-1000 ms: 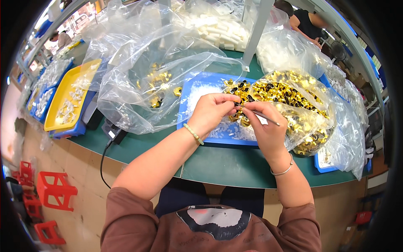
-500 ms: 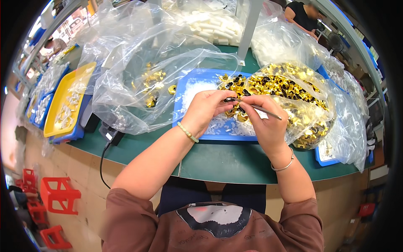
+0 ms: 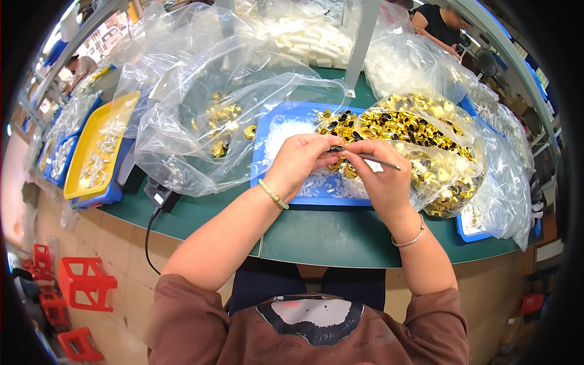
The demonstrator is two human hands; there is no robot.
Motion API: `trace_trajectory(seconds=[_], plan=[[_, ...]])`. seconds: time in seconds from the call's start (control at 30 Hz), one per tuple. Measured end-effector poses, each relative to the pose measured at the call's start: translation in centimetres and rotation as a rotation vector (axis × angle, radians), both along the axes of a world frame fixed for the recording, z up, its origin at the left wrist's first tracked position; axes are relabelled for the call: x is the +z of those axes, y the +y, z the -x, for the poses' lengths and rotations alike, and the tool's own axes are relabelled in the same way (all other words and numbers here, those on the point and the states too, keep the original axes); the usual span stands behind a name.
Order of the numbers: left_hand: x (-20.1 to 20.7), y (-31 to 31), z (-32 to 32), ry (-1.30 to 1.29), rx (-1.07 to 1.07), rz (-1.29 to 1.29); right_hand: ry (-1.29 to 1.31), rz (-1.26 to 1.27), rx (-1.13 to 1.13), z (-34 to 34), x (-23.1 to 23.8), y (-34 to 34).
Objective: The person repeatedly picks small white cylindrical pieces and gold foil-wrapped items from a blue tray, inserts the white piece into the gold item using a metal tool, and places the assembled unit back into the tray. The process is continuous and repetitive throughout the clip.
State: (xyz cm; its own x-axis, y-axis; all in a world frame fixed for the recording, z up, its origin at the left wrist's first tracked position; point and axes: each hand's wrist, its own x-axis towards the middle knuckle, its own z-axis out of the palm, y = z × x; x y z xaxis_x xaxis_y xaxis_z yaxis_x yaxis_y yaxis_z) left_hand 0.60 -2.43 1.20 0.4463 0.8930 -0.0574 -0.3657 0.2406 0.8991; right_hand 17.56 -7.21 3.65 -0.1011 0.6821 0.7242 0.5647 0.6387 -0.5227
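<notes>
Pinching a tiny part between both sets of fingertips, you've got it over the blue tray (image 3: 267, 173), right at the front edge of the gold pile. Part itself is mostly hidden by the fingers; can't tell its shape. Judging by the rest, it's light, hard, smooth, prob. slippery, so grip by the edges w/ fingertips, not the flat faces.

Left hand (image 3: 302, 159) is curled, thumb and forefinger closed on the part. Right hand (image 3: 378, 176) is closed round thin metal tweezers (image 3: 365, 157), tips meeting the left fingers, handle pointing out to the right. Tweezers are stiff, springy; hold mid-shaft.

Gold pieces (image 3: 407, 131) w/ black centres spill from a clear bag (image 3: 453, 176) just behind. White bits (image 3: 289, 131) lie in the tray. Another clear bag (image 3: 201, 121) sits to the left, yellow tray (image 3: 97, 146) beyond it, all on the green table (image 3: 328, 234).
</notes>
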Motion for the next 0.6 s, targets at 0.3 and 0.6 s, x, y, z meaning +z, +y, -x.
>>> trace_trajectory(seconds=[0.3, 0.6], plan=[[0.09, -0.14, 0.22, -0.019, -0.002, -0.021, 0.047, 0.002, 0.011, -0.02, 0.18, -0.2], [-0.25, 0.1, 0.15, -0.032, 0.012, -0.023, 0.053, 0.007, 0.012, 0.0, 0.01, -0.07]])
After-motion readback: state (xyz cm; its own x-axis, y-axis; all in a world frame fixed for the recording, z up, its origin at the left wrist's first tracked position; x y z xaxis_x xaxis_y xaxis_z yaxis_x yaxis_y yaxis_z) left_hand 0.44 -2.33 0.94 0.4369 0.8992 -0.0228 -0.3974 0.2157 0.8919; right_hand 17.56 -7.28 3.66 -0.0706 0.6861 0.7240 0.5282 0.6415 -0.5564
